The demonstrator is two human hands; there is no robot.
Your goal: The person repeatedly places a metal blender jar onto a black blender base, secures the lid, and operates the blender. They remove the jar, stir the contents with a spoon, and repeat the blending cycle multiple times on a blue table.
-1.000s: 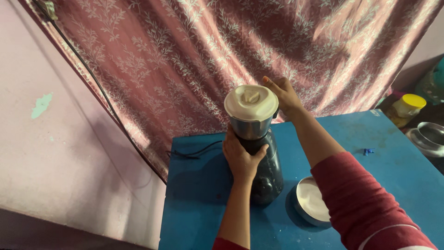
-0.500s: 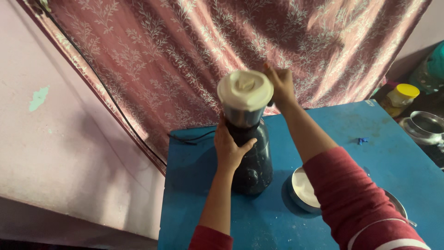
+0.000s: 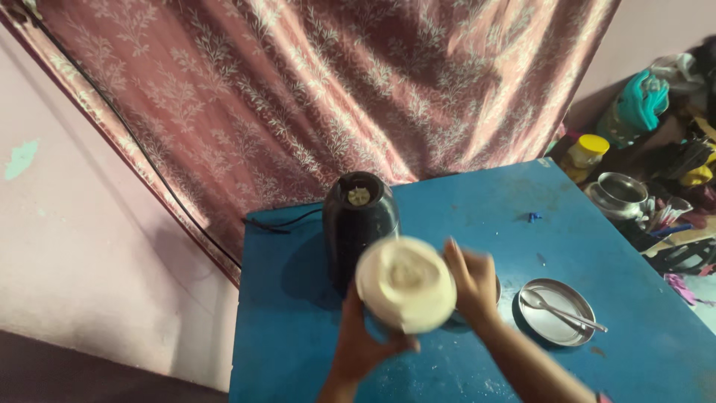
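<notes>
Head view
Left hand [image 3: 359,345]: it comes up from the bottom edge, with the fingers wrapped around the lower side of the grinder jar [image 3: 405,283]; it grasps the jar from below and left.
Right hand [image 3: 468,277]: it is on the right side of the jar, fingers raised and a little blurred; it presses on the jar's side, where the handle is hidden, so I cannot tell exactly how it closes.
Grinder jar: it is held above the blue table [image 3: 477,209], near the camera, with its cream lid on; what is inside is hidden.
Mixer base [image 3: 359,224]: dark, upright on the table just behind the jar, apart from it; a small pale coupling shows on its top.
Cord [image 3: 280,224]: black, it runs from the base to the left table edge.
Steel plate [image 3: 557,311]: round, on the table to the right of the hands, with a spoon [image 3: 561,310] lying in it.
Yellow-lid jar [image 3: 585,155]: it stands beyond the right table edge.
Steel pot [image 3: 620,192]: just beside that jar; its inside is not clear.
Curtain [image 3: 335,89]: reddish with pale leaf pattern, behind the table.
</notes>
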